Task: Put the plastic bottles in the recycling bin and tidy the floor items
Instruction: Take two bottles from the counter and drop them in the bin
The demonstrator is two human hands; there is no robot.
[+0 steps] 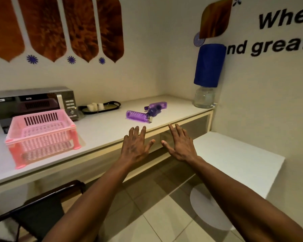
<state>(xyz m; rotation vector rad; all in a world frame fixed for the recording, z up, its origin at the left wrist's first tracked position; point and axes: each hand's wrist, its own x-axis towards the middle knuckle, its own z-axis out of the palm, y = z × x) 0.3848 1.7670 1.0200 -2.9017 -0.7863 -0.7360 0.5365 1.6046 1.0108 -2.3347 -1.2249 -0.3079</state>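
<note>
- Nearest purple bottle (138, 116) — translucent plastic, lying on its side on the white counter (103, 130), cap end toward 4 o'clock.
- Far purple bottle (157, 104) lies flat at 1 o'clock from it.
- A darker purple bottle (153, 111) lies between them, touching both.

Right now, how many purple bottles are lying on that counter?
3, clustered on the counter ahead of the open hands. The near bottle lies closest to the edge, the middle bottle overlaps it, and the far bottle lies behind. More may be hidden elsewhere.

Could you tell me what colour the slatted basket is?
Pink basket, clearest in the head view.
</note>
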